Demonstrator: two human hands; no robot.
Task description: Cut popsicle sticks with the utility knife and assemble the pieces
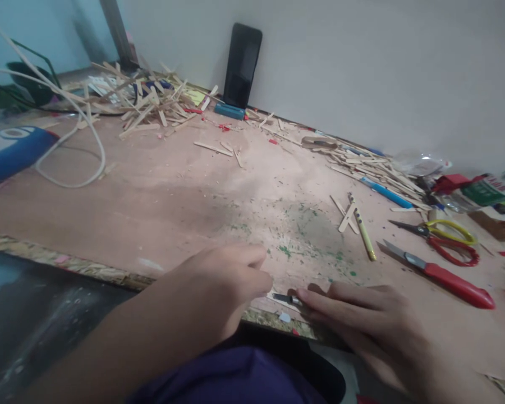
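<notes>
Left hand [231, 272] has open surface [160, 193] ahead-left; scissors [424, 230] and red-handled tool [454, 282] crowd right, stick pile [151, 106] and phone [242, 67] block rear.

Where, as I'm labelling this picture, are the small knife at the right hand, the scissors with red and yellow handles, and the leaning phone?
Small knife [281, 298]: head view, on its dark blade.
Scissors [423, 230]: head view, at the pivot.
Phone [242, 66]: head view, middle of its dark face.

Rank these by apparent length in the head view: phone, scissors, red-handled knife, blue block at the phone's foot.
1. Red-handled knife
2. Scissors
3. Phone
4. Blue block

The phone stands farther back, so true sizes are unsure.
</notes>
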